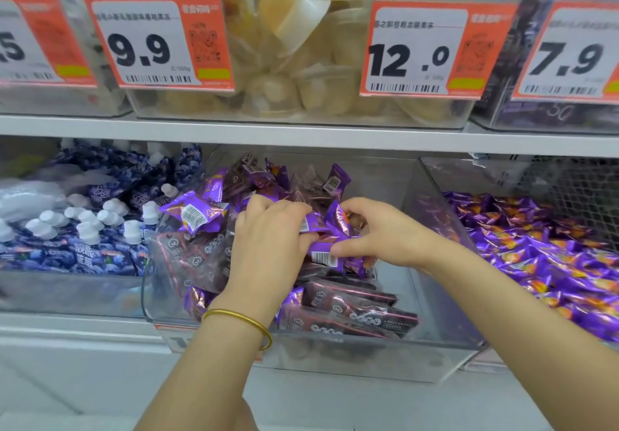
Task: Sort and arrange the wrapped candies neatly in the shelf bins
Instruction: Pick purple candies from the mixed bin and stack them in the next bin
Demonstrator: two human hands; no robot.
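My fingers close on shiny purple candies with white barcode patches. Under them lie dark maroon packets with pink edges and white round marks. A gold bangle circles my left wrist. Blue pouches have white caps; purple sweets show orange spots. The price tags are orange and white with black digits.

Upper shelf: clear tub of pale yellow jelly cups. Orange price tags clipped in front read 9.9, 12.0 and 7.9 (a fourth at far left is cut off). Lower left: blue spouted drink pouches, white caps up. Gold bangle on a wrist.
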